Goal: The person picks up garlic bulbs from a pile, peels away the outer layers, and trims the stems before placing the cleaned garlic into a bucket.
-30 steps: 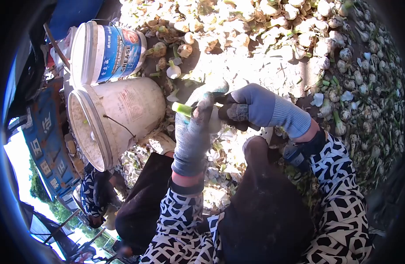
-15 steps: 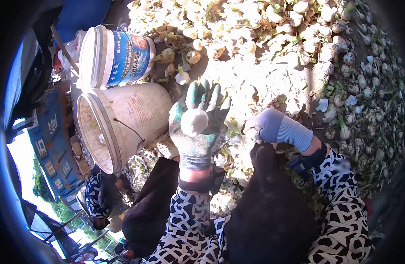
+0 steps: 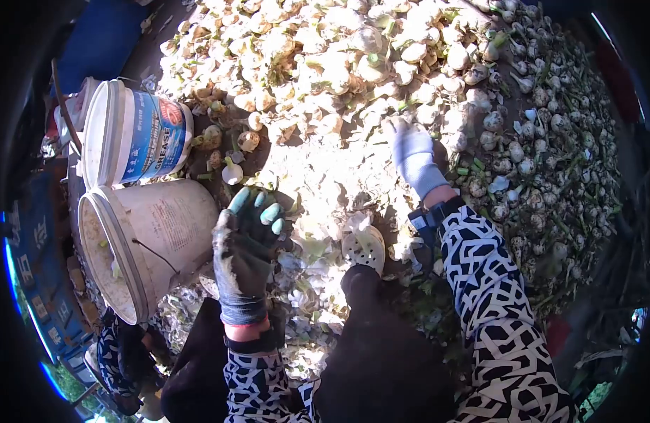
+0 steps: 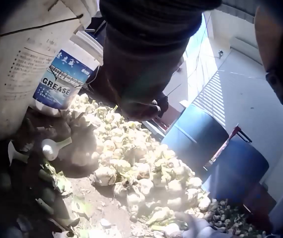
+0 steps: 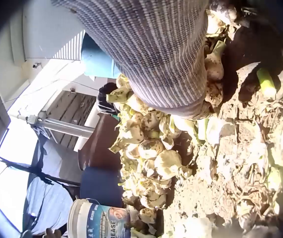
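My left hand, in a grey glove with green fingertips, is near the mouth end of the tipped white bucket. Its fingers are loosely bent and no bulb shows in them. Seen from the left wrist, the dark glove fills the top. My right hand, in a grey-blue glove, reaches down to the near edge of the heap of garlic bulbs. Glare washes out its fingertips, and the ribbed glove hides them in the right wrist view; I cannot tell whether they hold a bulb.
A grease bucket lies on its side behind the white one. Smaller bulbs with green stems cover the ground at right. Peeled skins lie around a perforated shoe. Another person crouches at lower left; blue barrels stand farther off.
First both hands were together at a stemmed garlic bulb; then a trimmed white bulb lay on the left palm. That bulb is gone from the palm, and my right hand has moved forward to the heap.
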A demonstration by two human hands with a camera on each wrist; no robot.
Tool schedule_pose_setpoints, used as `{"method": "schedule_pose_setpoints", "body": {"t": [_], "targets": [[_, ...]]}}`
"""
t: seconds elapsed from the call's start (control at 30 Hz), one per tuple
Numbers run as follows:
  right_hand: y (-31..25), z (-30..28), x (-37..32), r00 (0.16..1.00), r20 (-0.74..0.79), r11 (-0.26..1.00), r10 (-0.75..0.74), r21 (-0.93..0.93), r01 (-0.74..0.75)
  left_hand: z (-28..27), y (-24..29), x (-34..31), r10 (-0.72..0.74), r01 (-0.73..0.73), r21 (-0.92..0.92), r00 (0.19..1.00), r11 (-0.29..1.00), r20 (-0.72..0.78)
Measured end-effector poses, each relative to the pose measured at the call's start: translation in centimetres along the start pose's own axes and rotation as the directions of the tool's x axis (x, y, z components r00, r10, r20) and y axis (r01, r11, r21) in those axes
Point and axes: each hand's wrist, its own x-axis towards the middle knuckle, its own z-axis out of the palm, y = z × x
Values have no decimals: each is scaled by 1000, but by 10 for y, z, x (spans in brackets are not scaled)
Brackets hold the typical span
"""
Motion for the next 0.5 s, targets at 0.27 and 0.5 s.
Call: {"method": "schedule_pose_setpoints", "body": {"t": [0.27,0.5], "targets": [[-33,-2,-139,847,201,-315,-493,866,-389,33,-100,29,249,-298,922,939,247,237],[-70,-67,-161,775,-308,519,-551,601,608,33,-71,15,335,-370,928,868,-53,366]]}}
